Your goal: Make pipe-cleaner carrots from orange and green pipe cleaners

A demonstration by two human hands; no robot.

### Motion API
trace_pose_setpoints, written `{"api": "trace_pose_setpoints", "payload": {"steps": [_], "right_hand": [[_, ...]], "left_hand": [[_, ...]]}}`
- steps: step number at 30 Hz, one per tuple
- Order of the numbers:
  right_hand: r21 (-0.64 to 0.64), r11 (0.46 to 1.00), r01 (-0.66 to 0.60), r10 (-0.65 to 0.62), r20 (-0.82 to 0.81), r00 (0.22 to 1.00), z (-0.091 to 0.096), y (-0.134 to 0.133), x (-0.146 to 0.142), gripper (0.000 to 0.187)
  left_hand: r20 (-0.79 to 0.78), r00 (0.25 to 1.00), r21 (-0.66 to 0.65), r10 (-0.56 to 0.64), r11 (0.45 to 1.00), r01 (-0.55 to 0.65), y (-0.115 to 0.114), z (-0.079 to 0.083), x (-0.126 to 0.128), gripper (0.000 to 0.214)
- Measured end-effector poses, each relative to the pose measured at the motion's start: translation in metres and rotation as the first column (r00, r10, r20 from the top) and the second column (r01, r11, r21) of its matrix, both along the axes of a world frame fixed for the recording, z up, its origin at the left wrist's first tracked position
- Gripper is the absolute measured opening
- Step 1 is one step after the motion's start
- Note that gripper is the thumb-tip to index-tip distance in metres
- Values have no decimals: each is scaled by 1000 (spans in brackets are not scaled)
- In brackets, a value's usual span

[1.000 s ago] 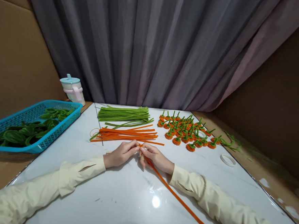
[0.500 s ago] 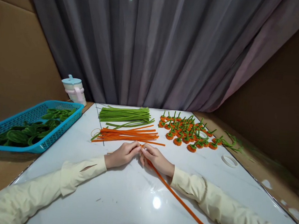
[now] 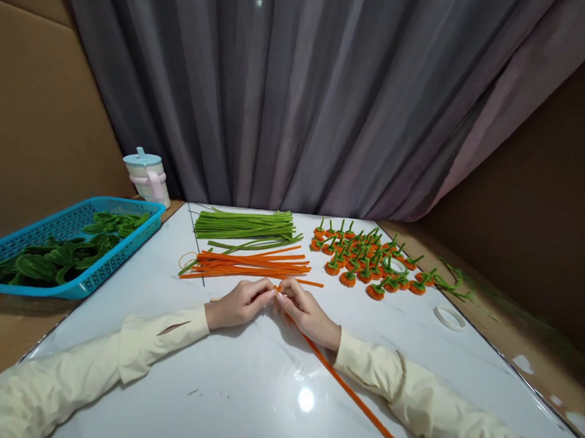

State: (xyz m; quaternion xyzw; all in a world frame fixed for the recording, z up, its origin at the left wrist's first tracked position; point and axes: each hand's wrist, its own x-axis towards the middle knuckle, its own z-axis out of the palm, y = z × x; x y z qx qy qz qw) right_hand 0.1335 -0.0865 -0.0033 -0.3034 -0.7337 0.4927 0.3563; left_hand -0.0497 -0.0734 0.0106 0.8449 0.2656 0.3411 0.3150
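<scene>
My left hand (image 3: pixel 244 302) and my right hand (image 3: pixel 306 309) meet fingertip to fingertip over the white tabletop. Both pinch one end of an orange pipe cleaner (image 3: pixel 355 397), and a bit of orange shows between the fingers. From under my right hand its long free length runs down toward the front right. Just beyond the hands lies a bundle of orange pipe cleaners (image 3: pixel 249 266). Behind that is a bundle of green pipe cleaners (image 3: pixel 245 224). What my left hand hides beneath its wrist is a thin pale stick, only partly visible.
Several small orange pumpkin shapes with green stems (image 3: pixel 363 271) stand at the back right. A white tape ring (image 3: pixel 449 317) lies near the right edge. On the left are a blue basket (image 3: pixel 80 287) of green leaf shapes and a lidded cup (image 3: pixel 148 177). A grey curtain (image 3: pixel 301 99) hangs behind.
The fingers of my right hand have shifted slightly around the end of the orange pipe cleaner. My left hand stays nearly still, and the objects on the table keep their places.
</scene>
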Motion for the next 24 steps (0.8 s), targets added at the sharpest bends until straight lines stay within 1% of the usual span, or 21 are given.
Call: {"api": "trace_pose_setpoints", "payload": {"steps": [5, 8, 10, 13, 17, 22, 23, 24], "right_hand": [[163, 983, 83, -100, 101, 990, 2, -2, 2, 27], [296, 950, 98, -146, 146, 978, 2, -3, 3, 19], [393, 915, 98, -179, 175, 968, 1, -3, 3, 15], [537, 839, 88, -261, 255, 931, -2, -5, 4, 13], [708, 706, 29, -408, 372, 834, -6, -6, 2, 18], [837, 535, -116, -506, 427, 749, -7, -7, -2, 27], [848, 511, -137, -516, 431, 740, -7, -7, -2, 29], [852, 499, -157, -520, 439, 732, -7, -6, -2, 30]], "left_hand": [[5, 1000, 20, 18, 1000, -18, 0, 0, 0, 23], [0, 1000, 17, 20, 1000, -20, 1, -2, 0, 21], [-6, 1000, 12, 20, 1000, -20, 0, -2, 0, 20], [-28, 999, 3, 34, 999, -34, 0, -3, 0, 20], [-49, 997, 8, 63, 998, -63, 0, -3, 1, 20], [-37, 995, 31, 95, 995, -94, 2, -4, 2, 19], [-39, 994, 28, 97, 995, -96, 2, -4, 2, 19], [-41, 994, 24, 101, 995, -100, 3, -5, 2, 19]]}}
